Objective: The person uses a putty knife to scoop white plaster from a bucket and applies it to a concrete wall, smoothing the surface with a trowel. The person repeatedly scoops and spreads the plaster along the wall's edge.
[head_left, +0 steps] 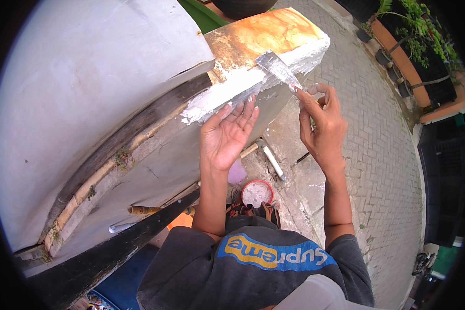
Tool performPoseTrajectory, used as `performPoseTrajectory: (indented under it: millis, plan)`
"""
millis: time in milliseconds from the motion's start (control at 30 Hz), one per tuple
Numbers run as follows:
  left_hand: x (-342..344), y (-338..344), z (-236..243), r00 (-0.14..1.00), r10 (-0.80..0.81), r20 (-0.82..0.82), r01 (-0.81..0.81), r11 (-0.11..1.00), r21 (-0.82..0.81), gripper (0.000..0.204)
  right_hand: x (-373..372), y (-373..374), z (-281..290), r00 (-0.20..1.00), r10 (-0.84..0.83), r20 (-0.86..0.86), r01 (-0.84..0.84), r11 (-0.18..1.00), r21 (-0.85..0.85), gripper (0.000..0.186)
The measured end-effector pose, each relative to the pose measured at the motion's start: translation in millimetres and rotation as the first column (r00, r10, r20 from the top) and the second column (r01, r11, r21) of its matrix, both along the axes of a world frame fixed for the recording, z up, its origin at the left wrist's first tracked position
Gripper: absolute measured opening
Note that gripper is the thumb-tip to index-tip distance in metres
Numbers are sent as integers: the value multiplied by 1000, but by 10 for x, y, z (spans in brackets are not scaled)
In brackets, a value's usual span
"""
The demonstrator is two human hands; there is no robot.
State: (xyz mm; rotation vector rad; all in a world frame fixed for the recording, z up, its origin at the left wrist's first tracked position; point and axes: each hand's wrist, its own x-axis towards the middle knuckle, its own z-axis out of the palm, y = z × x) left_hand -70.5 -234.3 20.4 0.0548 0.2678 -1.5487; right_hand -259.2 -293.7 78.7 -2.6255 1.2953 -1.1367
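Observation:
A putty knife [279, 68] with a wide metal blade is gripped in my right hand [323, 124], its handle mostly hidden by the fingers. The blade lies over the upper edge of a low wall, on a band of wet white filler [232, 89]. Palm up, my left hand [226, 132] has its fingers spread just under that edge, with white smears on the fingertips. It holds nothing. Beyond the filler, the wall top [263, 33] is stained orange and brown.
A red-rimmed bucket [257, 192] of whitish paste stands on the ground by my feet. A white pipe piece [274, 161] lies near it. A dark beam [113, 250] slants across the lower left. A grey panel [98, 67] borders the wall; brick paving [377, 155] stretches right.

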Motion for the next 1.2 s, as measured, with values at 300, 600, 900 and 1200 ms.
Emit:
performPoseTrajectory:
  millis: [300,600,900,1200]
  plan:
    - [18,0,-17,1000,-2,-19,3,1000,31,35,104,139,-7,990,138,-35,-139,989,-41,47]
    - [29,1,-48,1000,-9,7,9,1000,-3,38,199,352,59,993,113,33,-115,993,38,46]
    - [23,1,-41,999,-22,45,26,996,-82,38,407,691,90,980,193,44,-196,975,104,48]
    - [55,-1,-87,999,-41,22,44,990,-137,39,414,691,96,980,196,18,-197,979,55,49]
